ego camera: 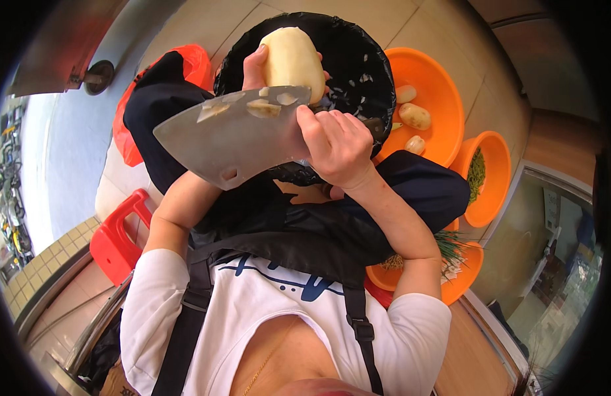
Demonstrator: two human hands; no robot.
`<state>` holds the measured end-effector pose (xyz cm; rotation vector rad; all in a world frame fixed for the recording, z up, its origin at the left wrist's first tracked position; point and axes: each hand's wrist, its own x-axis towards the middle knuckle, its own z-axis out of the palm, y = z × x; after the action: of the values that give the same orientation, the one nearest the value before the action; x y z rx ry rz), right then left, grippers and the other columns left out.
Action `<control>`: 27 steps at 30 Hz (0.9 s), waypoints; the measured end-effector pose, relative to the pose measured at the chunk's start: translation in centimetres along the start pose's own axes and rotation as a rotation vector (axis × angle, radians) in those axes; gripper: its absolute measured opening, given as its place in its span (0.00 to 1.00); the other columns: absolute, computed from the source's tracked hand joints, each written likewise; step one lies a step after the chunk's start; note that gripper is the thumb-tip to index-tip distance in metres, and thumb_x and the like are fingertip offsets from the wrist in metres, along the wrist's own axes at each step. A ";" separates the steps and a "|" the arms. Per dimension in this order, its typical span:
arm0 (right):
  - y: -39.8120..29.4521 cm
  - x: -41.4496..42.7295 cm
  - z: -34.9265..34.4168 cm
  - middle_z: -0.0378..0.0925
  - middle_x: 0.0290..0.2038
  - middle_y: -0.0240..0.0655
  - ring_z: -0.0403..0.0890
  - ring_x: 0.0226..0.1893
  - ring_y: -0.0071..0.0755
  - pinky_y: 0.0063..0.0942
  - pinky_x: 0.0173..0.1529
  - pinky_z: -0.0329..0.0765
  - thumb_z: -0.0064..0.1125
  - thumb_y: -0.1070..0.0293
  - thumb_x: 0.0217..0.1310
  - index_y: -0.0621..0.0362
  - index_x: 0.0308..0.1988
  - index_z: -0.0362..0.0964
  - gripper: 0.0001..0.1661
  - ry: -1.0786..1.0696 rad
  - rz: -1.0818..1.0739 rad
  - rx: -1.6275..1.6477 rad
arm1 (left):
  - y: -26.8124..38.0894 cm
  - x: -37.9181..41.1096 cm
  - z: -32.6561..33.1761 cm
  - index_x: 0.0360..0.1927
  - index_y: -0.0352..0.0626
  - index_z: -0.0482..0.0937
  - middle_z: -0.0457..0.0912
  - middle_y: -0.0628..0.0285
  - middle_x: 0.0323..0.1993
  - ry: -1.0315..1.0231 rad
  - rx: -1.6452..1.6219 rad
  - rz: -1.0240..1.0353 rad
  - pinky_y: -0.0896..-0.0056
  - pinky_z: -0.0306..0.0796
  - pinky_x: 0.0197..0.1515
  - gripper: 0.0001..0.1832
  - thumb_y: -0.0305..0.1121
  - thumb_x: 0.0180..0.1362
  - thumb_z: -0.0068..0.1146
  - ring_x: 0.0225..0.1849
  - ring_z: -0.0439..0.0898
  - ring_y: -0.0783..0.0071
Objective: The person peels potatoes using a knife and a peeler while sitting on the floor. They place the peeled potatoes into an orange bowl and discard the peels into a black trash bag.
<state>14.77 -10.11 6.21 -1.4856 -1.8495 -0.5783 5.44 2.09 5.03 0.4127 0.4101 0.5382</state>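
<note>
A pale, peeled root vegetable (291,62), its kind unclear, is gripped in my left hand (256,69), with the thumb on its side and fingertips showing on the far side. My right hand (337,143) is closed around a broad metal cleaver (236,133). The blade lies across the near end of the vegetable, with thin peel pieces stuck to its face; the handle is mostly hidden by my fingers. Both hands are above a bin lined with a black plastic bag (355,54), where scattered peelings lie.
An orange basin (441,94) at the right holds several root pieces (414,116). Behind it stands an orange bowl of green vegetables (488,198); another orange bowl (466,287) holds spring onions. A red bag (194,64) and a red plastic stool (118,240) are at the left.
</note>
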 end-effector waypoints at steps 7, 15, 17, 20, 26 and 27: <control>-0.5 0.6 -0.3 0.64 0.22 0.30 0.74 0.20 0.27 0.23 0.23 0.71 0.58 0.74 0.52 0.61 0.43 0.72 0.15 0.020 0.120 0.136 | 0.2 0.2 0.3 0.56 0.42 0.72 0.79 0.57 0.49 0.012 0.038 0.078 0.54 0.78 0.48 0.38 0.64 0.56 0.49 0.48 0.80 0.56; -0.6 0.6 -0.5 0.65 0.22 0.30 0.74 0.21 0.27 0.23 0.24 0.72 0.58 0.74 0.52 0.62 0.42 0.72 0.14 -0.004 0.102 0.153 | 0.4 0.3 -0.1 0.58 0.44 0.72 0.78 0.56 0.51 -0.003 0.028 0.066 0.53 0.78 0.49 0.35 0.63 0.59 0.45 0.48 0.80 0.56; -0.7 0.5 -0.6 0.65 0.22 0.30 0.74 0.21 0.27 0.23 0.24 0.72 0.58 0.74 0.53 0.62 0.42 0.72 0.14 -0.026 0.106 0.162 | 0.4 0.3 0.2 0.57 0.44 0.72 0.78 0.56 0.50 0.056 0.110 0.082 0.53 0.78 0.48 0.37 0.64 0.56 0.48 0.47 0.80 0.56; -0.8 0.5 -0.4 0.65 0.22 0.29 0.73 0.20 0.26 0.23 0.24 0.71 0.58 0.73 0.53 0.63 0.42 0.71 0.13 -0.022 0.072 0.119 | 0.5 0.3 -0.1 0.57 0.44 0.72 0.78 0.56 0.50 0.024 0.127 0.059 0.54 0.78 0.48 0.37 0.65 0.56 0.48 0.47 0.80 0.57; -0.4 0.4 -0.2 0.65 0.22 0.29 0.72 0.20 0.25 0.22 0.23 0.69 0.57 0.72 0.55 0.63 0.42 0.71 0.14 -0.043 0.008 -0.035 | 0.3 0.0 0.0 0.56 0.42 0.73 0.79 0.58 0.49 0.007 0.061 -0.014 0.57 0.76 0.52 0.38 0.66 0.56 0.47 0.49 0.79 0.60; -0.4 0.4 -0.1 0.65 0.22 0.29 0.72 0.20 0.26 0.22 0.23 0.69 0.57 0.72 0.55 0.64 0.42 0.71 0.13 -0.046 0.006 -0.047 | 0.3 -0.1 -0.3 0.56 0.42 0.73 0.79 0.58 0.49 -0.047 0.041 -0.022 0.58 0.75 0.53 0.38 0.65 0.57 0.47 0.49 0.79 0.60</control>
<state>14.36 -10.01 6.59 -1.5459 -1.8777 -0.5932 5.08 2.40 4.94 0.4589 0.3799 0.4988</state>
